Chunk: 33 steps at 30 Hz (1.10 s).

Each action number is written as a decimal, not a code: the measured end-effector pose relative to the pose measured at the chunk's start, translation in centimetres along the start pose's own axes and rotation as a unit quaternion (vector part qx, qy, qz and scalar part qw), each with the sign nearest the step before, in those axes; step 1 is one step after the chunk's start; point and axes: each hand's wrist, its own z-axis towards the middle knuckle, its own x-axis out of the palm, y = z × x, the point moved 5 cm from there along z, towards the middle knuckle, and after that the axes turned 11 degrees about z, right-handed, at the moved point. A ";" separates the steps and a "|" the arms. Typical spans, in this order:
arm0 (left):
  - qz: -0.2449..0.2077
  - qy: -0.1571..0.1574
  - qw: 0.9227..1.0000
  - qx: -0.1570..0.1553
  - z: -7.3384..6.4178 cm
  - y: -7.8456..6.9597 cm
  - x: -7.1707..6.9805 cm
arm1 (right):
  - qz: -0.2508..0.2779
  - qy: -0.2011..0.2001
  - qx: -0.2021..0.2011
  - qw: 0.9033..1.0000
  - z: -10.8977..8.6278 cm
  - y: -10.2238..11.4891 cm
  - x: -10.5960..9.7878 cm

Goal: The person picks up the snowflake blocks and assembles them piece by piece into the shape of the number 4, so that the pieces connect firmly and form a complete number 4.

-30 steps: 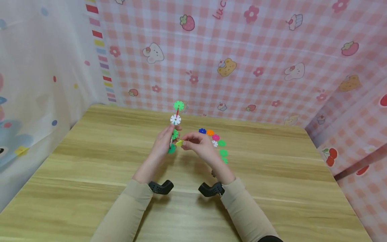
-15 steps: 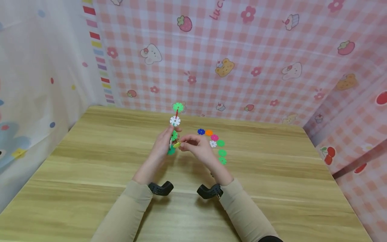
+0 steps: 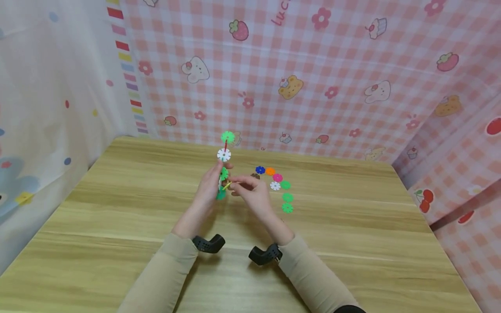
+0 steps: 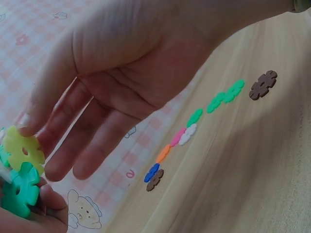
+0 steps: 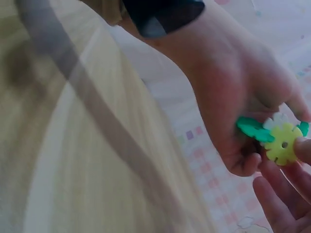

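Note:
My left hand (image 3: 207, 187) holds a chain of interlocking snowflake discs that rises above its fingers. A light green disc (image 3: 228, 137) tops the chain, above a red piece seen edge-on and a white disc (image 3: 224, 154). Between thumb and fingers, my right hand (image 3: 253, 193) pinches a yellow disc (image 5: 278, 149). In the left wrist view the yellow disc (image 4: 24, 153) touches or overlaps a teal green disc (image 4: 22, 191) by my left fingers. Whether their slots are joined cannot be told. Part of the chain is hidden by my left hand.
Loose discs lie in a curve right of my hands: blue (image 3: 260, 170), orange (image 3: 270, 171), pink (image 3: 277, 178), white (image 3: 275, 186) and several green (image 3: 287, 197). One brown disc (image 4: 155, 180) lies by the blue, another brown disc (image 4: 263, 85) nearer me. A checked cloth (image 3: 313, 117) hangs behind the table.
My right hand has moved slightly left, bringing the yellow disc to the chain and turning it more edge-on. The chain has shifted a little left. A brown disc has come into view behind my right hand.

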 end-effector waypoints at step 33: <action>0.072 -0.021 0.997 0.030 -0.4 -0.2 0.2 | 0.074 -0.072 0.023 0.994 -0.8 -2.6 0.3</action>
